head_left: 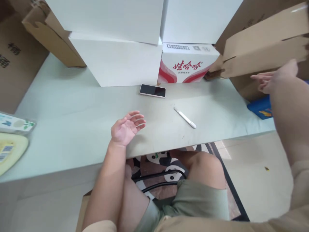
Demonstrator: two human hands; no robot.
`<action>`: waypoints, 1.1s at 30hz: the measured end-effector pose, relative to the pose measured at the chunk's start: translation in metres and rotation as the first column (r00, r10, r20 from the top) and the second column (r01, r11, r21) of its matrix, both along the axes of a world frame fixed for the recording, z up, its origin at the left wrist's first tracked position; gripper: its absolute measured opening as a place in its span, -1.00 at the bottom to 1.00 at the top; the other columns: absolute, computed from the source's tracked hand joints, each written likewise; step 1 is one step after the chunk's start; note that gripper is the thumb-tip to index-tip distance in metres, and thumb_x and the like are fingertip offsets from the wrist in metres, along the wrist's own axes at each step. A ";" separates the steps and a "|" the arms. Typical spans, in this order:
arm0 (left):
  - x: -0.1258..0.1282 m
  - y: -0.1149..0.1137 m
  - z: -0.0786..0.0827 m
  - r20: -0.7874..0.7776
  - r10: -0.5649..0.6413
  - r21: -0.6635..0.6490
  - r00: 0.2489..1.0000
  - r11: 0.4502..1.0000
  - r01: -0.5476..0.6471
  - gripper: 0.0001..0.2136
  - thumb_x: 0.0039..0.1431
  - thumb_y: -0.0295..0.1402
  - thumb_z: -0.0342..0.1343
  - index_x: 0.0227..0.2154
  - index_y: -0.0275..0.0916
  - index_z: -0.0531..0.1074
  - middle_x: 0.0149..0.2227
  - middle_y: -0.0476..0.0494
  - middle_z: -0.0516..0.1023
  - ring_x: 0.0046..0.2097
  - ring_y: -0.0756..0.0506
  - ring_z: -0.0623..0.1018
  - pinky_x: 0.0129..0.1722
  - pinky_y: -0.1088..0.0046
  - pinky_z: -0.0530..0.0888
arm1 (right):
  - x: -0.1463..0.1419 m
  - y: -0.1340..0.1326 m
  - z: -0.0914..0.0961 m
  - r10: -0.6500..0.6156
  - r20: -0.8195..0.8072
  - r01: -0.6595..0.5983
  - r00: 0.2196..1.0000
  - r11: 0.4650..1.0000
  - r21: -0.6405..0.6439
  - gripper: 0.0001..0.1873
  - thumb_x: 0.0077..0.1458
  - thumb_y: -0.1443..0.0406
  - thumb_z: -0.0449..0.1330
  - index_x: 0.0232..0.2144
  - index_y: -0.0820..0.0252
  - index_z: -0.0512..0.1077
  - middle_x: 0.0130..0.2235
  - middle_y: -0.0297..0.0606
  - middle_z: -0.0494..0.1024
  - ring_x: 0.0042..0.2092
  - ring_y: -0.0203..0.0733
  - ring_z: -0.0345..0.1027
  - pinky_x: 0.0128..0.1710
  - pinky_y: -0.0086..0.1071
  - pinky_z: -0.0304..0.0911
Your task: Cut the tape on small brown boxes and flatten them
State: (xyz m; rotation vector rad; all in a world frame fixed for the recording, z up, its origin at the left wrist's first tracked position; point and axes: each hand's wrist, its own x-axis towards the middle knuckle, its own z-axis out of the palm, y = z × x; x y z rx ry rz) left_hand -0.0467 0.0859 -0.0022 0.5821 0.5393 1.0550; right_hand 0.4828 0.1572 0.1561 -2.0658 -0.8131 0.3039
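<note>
My left hand [126, 129] hovers over the table near its front edge, palm turned up and fingers loosely curled but apart, with nothing in it. A slim craft knife [185, 118] with a pale handle lies to its right on the table, its tip pointing to the back left. Behind them a smartphone [152, 91] lies flat, its dark screen up. My right hand [275, 79] is raised at the far right, in front of the brown cardboard. Its fingers stretch to the left and nothing shows in them.
White boxes [120, 61] stand stacked along the back; one white-and-red carton [189, 64] carries printing. Brown cardboard boxes [253, 54] flank the right side. A blue packet [260, 108] is by my right forearm. At far left lie a yellow container [14, 141] and a wrapped pack [14, 122].
</note>
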 end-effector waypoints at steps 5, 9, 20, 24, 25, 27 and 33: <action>0.006 0.012 0.001 0.003 0.079 -0.008 0.997 0.997 -0.079 -0.66 -0.02 -0.16 0.20 -0.20 -0.23 0.58 -0.21 -0.22 0.65 -0.20 -0.21 0.64 -0.16 0.21 0.57 | -0.045 0.030 -0.072 0.055 -0.021 -0.058 0.998 0.947 -0.316 -0.43 0.21 -0.13 -0.15 -0.47 0.05 0.44 -0.45 0.01 0.48 -0.52 -0.10 0.26 -0.50 -0.10 0.23; 0.011 0.013 0.002 0.030 0.031 -0.016 0.999 0.999 -0.030 -0.67 -0.02 -0.16 0.22 -0.22 -0.23 0.58 -0.23 -0.19 0.64 -0.21 -0.18 0.63 -0.15 0.26 0.56 | -0.129 0.034 -0.144 0.551 0.129 -0.452 0.824 0.778 -0.437 -0.65 0.03 -0.02 0.21 -0.31 0.09 0.53 -0.23 0.02 0.61 -0.15 0.19 0.50 0.00 0.14 0.35; -0.007 0.003 0.003 0.106 -0.012 0.060 0.994 0.998 0.005 -0.65 0.00 -0.16 0.25 -0.18 -0.26 0.55 -0.21 -0.16 0.63 -0.19 -0.14 0.62 -0.14 0.33 0.55 | -0.278 0.126 -0.171 0.917 0.246 -0.649 0.314 0.396 -0.650 0.00 -0.12 0.09 0.42 0.33 0.29 0.23 0.27 0.12 0.36 0.27 0.31 0.27 0.31 0.10 0.17; -0.016 0.002 0.005 0.120 -0.004 0.068 0.993 0.998 -0.004 -0.65 0.03 -0.16 0.24 -0.17 -0.27 0.54 -0.21 -0.16 0.63 -0.18 -0.14 0.63 -0.13 0.33 0.56 | -0.274 0.145 -0.173 0.926 0.225 -0.586 0.302 0.367 -0.723 -0.06 -0.20 -0.01 0.46 0.23 0.15 0.37 0.20 0.05 0.45 0.23 0.36 0.32 0.24 0.16 0.26; -0.018 0.002 0.005 0.131 -0.003 0.070 0.991 0.998 -0.007 -0.65 0.03 -0.16 0.25 -0.17 -0.27 0.55 -0.21 -0.16 0.63 -0.18 -0.13 0.63 -0.13 0.33 0.56 | -0.273 0.148 -0.173 0.932 0.221 -0.579 0.286 0.352 -0.736 -0.06 -0.22 -0.03 0.46 0.21 0.13 0.38 0.19 0.04 0.45 0.22 0.38 0.32 0.22 0.16 0.27; -0.020 0.002 0.005 0.161 0.000 0.075 0.987 0.997 -0.012 -0.64 0.01 -0.15 0.27 -0.18 -0.28 0.56 -0.22 -0.15 0.63 -0.19 -0.12 0.63 -0.14 0.36 0.56 | -0.271 0.151 -0.172 0.946 0.212 -0.560 0.245 0.317 -0.765 -0.05 -0.23 -0.08 0.46 0.19 0.11 0.39 0.19 0.03 0.45 0.21 0.38 0.33 0.20 0.17 0.29; -0.021 0.002 0.005 0.201 0.014 0.086 0.979 0.996 -0.032 -0.65 0.04 -0.16 0.24 -0.18 -0.27 0.55 -0.22 -0.16 0.63 -0.20 -0.11 0.64 -0.15 0.37 0.57 | -0.274 0.143 -0.166 0.955 0.205 -0.521 0.214 0.289 -0.803 -0.04 -0.20 -0.11 0.41 0.22 0.13 0.34 0.19 0.01 0.44 0.20 0.34 0.33 0.21 0.14 0.28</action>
